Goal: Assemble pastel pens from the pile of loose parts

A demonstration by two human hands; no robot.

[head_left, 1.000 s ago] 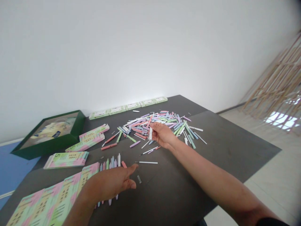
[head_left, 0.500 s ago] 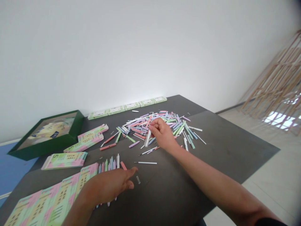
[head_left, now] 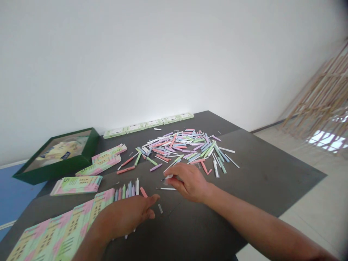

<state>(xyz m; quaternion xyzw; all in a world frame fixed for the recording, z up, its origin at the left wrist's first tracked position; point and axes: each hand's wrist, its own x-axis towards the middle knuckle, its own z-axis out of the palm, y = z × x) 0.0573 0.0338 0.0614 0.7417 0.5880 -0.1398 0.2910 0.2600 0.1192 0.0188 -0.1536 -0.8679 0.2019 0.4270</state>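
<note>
My right hand (head_left: 189, 183) pinches a small white stick (head_left: 169, 177) at lower centre, just below the pastel stick pile (head_left: 179, 146). My left hand (head_left: 125, 214) lies open on the dark table (head_left: 244, 174), its fingers just beside a short pink stick (head_left: 143, 192), next to a row of pastel sticks (head_left: 127, 189).

a dark table top (head_left: 258, 170) runs across the scene, with a row of small white-and-green boxes (head_left: 148, 124) lined up along its far edge. at its far left sits an open dark green box (head_left: 54, 175) with a printed picture inside. a blue surface (head_left: 13, 195) shows at left, a white wall (head_left: 136, 61) rises behind, and a wooden lattice (head_left: 320, 94) stands at far right above a pale tiled floor (head_left: 307, 224)
</note>
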